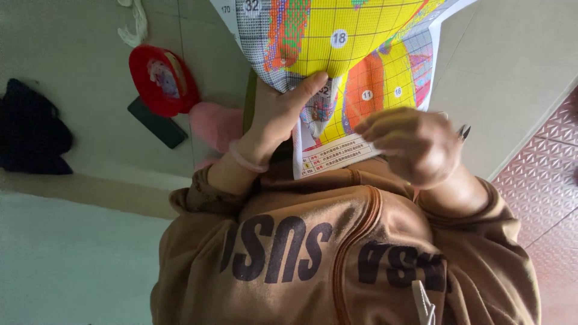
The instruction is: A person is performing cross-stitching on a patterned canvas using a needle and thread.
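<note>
A large printed chart sheet [337, 36] fills the upper middle of the frame, a gridded paper in bright yellow with orange, red, green and grey patches and small round white markers scattered over it. Its lower edge carries a white strip with a small table of coloured squares and lines of print, just above the person's chest. The top of the sheet runs out of the frame.

The left hand [274, 117], a pale pink band on its wrist, lies against the sheet from the centre of the frame, thumb pressed on the paper's lower fold and the fingers curled behind it, so it pinches the sheet. The right hand [415, 144], right of centre, is blurred; its fingers are bent close together at the sheet's lower right edge, and a thin dark pointed thing [463, 131] sticks out beyond the knuckles. What that thing is, and whether the fingers grip the paper, I cannot tell.

At the upper left, a round red lid-like object [161, 81] with a picture on its face rests on the pale tiled floor [512, 72], touching a dark flat phone [158, 123] and a pink soft item [217, 125]. A dark cloth bundle [30, 129] sits at the far left. A brown zipped sweatshirt [337, 259] fills the lower frame.
</note>
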